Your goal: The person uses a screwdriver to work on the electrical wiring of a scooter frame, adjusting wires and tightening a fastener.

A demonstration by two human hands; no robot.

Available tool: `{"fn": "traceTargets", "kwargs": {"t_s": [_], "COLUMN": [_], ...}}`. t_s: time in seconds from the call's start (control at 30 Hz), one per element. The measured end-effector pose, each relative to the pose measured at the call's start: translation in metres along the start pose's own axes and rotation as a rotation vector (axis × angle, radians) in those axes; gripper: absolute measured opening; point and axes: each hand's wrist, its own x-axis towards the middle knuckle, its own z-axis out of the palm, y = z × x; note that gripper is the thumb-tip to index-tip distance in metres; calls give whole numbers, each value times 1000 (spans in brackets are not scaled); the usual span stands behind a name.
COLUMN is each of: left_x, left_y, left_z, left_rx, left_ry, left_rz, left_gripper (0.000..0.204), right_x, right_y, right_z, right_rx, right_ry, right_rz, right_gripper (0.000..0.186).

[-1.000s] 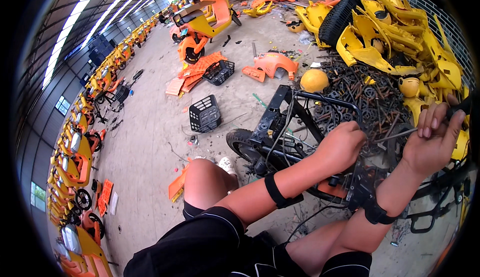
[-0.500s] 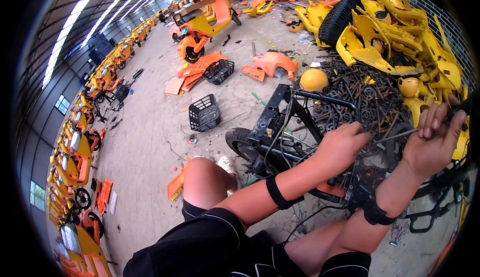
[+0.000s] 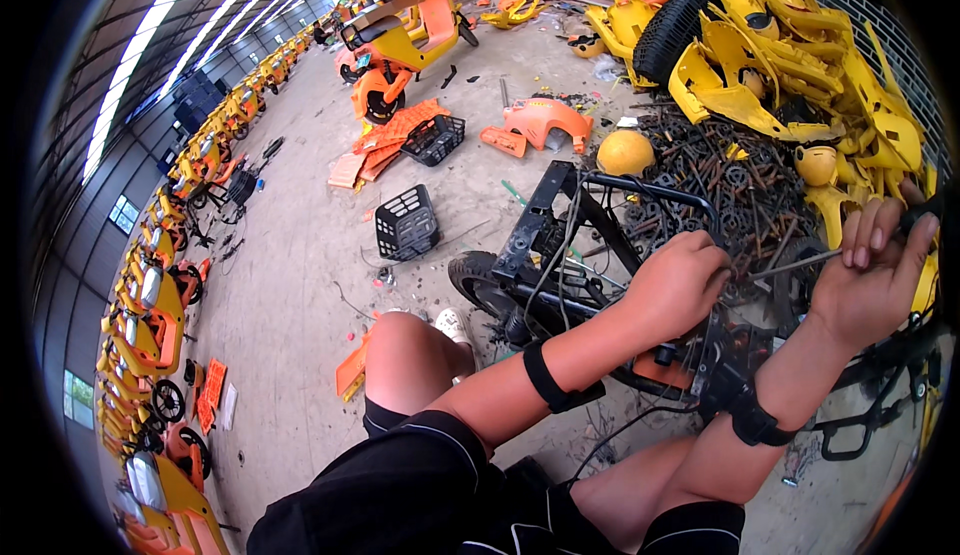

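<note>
A stripped black scooter frame (image 3: 541, 217) lies in front of me, its rear wheel (image 3: 474, 281) still on and loose cables running along it. My left hand (image 3: 678, 280) is over the frame with its fingers curled closed; what they hold, if anything, is hidden. On the right, my right hand (image 3: 868, 280) grips a screwdriver, whose thin metal shaft (image 3: 795, 267) points left toward my left fingers. Its dark handle is partly covered by my fingers and the shadowed picture edge. Below my hands sit a black housing and wiring, partly hidden by my forearms.
Beyond the frame is a heap of dark rusty metal parts (image 3: 735, 180) with a yellow helmet (image 3: 626, 154). Yellow body panels (image 3: 860, 95) pile up behind. Black crates (image 3: 407, 223), orange panels (image 3: 545, 122) and a scooter (image 3: 425, 40) occupy the floor; scooters line the left wall.
The screwdriver shaft and my right hand have risen slightly and tilted. My left hand has shifted a little left and its wrist has turned. The view has moved slightly.
</note>
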Motion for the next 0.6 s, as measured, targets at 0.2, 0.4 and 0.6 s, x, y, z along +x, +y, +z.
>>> {"fn": "traceTargets", "kwargs": {"t_s": [0.2, 0.4, 0.6], "left_x": [-1, 1, -1], "left_y": [1, 7, 1], "left_z": [-2, -3, 2], "left_rx": [71, 194, 92], "left_ry": [105, 128, 10], "left_rz": [72, 169, 7], "left_gripper": [17, 24, 19], "right_x": [2, 1, 0], "right_y": [-1, -3, 2], "right_z": [-5, -3, -5], "right_rx": [18, 9, 35], "right_ry": [13, 49, 14], "right_rz": [3, -33, -20], "right_gripper": [39, 38, 38]}}
